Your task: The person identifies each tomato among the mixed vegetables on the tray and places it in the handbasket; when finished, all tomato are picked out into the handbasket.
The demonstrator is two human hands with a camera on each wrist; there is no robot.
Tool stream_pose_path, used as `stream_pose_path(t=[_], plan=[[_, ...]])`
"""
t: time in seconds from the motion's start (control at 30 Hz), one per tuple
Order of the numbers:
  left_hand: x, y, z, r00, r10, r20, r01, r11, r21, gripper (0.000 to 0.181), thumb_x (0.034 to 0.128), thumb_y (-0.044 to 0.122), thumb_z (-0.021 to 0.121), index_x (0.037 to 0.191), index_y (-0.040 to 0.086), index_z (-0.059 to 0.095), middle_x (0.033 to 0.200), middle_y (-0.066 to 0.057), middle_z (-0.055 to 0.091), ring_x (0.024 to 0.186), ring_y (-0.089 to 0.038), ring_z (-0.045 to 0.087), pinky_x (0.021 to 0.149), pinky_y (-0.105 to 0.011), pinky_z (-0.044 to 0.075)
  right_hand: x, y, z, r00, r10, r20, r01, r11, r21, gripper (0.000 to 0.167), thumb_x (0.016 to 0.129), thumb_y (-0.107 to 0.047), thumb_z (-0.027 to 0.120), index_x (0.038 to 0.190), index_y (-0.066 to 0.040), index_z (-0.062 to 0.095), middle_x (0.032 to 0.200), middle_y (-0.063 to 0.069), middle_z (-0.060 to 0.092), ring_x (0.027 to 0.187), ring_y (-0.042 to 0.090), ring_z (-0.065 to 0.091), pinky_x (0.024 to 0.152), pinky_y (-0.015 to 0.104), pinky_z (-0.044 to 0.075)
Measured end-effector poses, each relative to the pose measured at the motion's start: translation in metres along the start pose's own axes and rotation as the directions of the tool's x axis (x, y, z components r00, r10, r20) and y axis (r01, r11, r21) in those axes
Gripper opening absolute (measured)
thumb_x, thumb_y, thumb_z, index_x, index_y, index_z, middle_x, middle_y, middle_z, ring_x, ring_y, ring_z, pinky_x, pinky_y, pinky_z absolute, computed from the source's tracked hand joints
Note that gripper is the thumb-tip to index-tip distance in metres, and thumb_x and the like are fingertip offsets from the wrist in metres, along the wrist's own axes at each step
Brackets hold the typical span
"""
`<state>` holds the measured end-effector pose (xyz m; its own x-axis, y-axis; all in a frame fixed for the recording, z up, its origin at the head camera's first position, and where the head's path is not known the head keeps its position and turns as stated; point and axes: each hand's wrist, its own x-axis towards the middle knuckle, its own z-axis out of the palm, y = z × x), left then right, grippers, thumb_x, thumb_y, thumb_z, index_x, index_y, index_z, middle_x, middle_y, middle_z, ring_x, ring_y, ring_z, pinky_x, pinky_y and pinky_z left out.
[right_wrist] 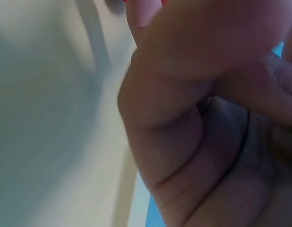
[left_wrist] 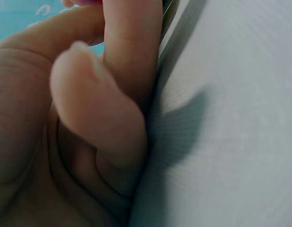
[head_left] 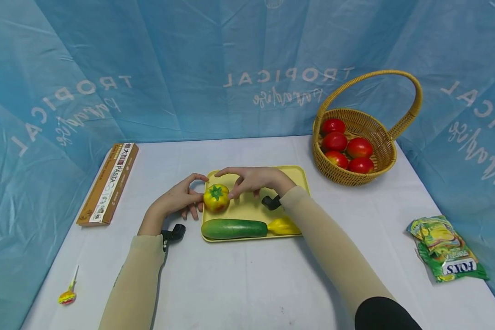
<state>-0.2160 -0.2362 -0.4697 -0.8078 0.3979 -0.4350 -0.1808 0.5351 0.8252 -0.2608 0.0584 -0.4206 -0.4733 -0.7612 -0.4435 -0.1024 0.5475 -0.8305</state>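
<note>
A round yellow-orange fruit [head_left: 216, 200] with a green star-shaped top sits at the left end of a yellow tray [head_left: 247, 205]. My left hand [head_left: 180, 198] holds its left side, thumb against the skin and index finger bent above. From the right, my right hand [head_left: 253, 179] curves round it, thumb on its side and index finger reaching behind. A green cucumber [head_left: 234, 228] lies along the tray's front edge, its end meeting a yellow narrow-necked fruit [head_left: 283, 226] partly covered by my right sleeve. Fingers fill both wrist views; the fruit hardly shows there.
A wicker basket [head_left: 346, 178] with several red fruits [head_left: 360, 148] stands at the back right, its tall handle raised. At the left lies a pasta box [head_left: 109, 183]; a lollipop [head_left: 68, 293] is front left. Green candy bags [head_left: 447, 250] lie at the right edge.
</note>
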Motion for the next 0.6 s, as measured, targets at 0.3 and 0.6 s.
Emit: stream_pose_path(t=[0.3, 0.6], plan=[[0.000, 0.000, -0.001, 1.000, -0.005, -0.004, 0.005, 1.000, 0.008, 0.058, 0.1043, 0.024, 0.062, 0.154, 0.026, 0.032, 0.082, -0.011, 0.077, 0.056, -0.025, 0.073, 0.046, -0.028, 0.054, 0.007, -0.002, 0.003, 1.000, 0.011, 0.025, -0.011, 1.000, -0.008, 0.079, 0.097, -0.039, 0.077, 0.162, -0.045, 0.032, 0.116, 0.019, 0.074, 0.067, 0.026, 0.049, 0.047, 0.026, 0.047], [0.000, 0.000, 0.000, 1.000, 0.005, 0.000, -0.005, 1.000, 0.003, 0.057, 0.1050, 0.025, 0.061, 0.154, 0.026, 0.032, 0.082, -0.012, 0.076, 0.056, -0.024, 0.073, 0.046, -0.028, 0.054, 0.013, -0.002, 0.004, 0.998, 0.040, 0.043, -0.039, 0.999, -0.014, 0.080, 0.094, -0.041, 0.080, 0.159, -0.051, 0.034, 0.113, 0.015, 0.074, 0.061, 0.019, 0.048, 0.047, 0.026, 0.050]])
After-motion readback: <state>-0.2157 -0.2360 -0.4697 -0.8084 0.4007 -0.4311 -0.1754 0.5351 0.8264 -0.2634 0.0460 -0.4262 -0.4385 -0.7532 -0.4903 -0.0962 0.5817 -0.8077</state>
